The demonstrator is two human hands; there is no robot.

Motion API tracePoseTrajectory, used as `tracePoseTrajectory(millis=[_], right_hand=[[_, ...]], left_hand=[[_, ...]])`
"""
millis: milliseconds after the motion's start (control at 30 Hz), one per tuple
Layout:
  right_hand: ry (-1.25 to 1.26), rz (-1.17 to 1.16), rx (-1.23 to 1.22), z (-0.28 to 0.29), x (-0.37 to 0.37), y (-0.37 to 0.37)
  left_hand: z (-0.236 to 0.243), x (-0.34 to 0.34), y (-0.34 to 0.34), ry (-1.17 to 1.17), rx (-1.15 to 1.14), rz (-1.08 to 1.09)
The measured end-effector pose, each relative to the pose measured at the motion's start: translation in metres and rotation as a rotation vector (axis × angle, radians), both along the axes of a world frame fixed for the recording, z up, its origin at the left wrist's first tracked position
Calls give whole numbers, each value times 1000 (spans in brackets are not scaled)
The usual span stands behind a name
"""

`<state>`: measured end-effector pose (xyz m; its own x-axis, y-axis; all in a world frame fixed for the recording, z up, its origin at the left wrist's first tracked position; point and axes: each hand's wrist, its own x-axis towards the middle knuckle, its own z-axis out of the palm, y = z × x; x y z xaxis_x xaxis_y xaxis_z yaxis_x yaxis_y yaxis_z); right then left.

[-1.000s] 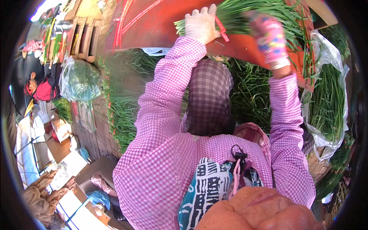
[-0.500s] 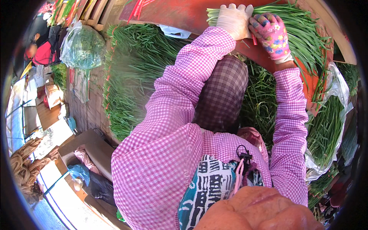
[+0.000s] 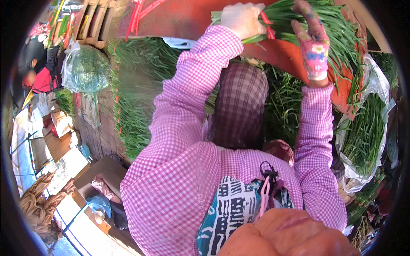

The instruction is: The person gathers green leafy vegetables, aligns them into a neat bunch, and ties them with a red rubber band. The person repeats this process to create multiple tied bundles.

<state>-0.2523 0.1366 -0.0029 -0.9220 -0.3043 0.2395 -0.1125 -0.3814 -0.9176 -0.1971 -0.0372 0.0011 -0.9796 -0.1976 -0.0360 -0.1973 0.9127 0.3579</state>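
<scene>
My left hand [image 3: 241, 19], in a whitish glove, is closed around the cut-end side of a bunch of garlic chives [image 3: 326, 20]. A red tie [image 3: 266, 21] circles the bunch just right of that hand. The leaves fan out to the right across a red board [image 3: 183, 20]. My right hand [image 3: 314, 42], in a pink flowered glove, is raised over the near side of the leaves with its fingers apart and nothing visible in it. Whether its fingertips touch the leaves I cannot tell.
More red ties [image 3: 136, 18] lie on the board's left part. Tied bundles of greens [image 3: 132, 98] are stacked at left, loose greens [image 3: 279, 106] beside my knee. On the right sits an open plastic bag [image 3: 376, 81] of greens; at far left, a wrapped round bundle [image 3: 90, 70] and a cardboard box [image 3: 104, 168].
My left hand has shifted left along with the bunch. My right hand has come away from the tie and opened its fingers. The red band around the bunch is now exposed.
</scene>
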Motion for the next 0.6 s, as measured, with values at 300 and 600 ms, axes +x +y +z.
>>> tracePoseTrajectory(millis=[300, 600], right_hand=[[1329, 148, 814, 6, -39, -23], [856, 130, 394, -40, -33, -30]], left_hand=[[11, 2, 0, -22, -17, -17], [-8, 6, 5, 148, -195, -30]])
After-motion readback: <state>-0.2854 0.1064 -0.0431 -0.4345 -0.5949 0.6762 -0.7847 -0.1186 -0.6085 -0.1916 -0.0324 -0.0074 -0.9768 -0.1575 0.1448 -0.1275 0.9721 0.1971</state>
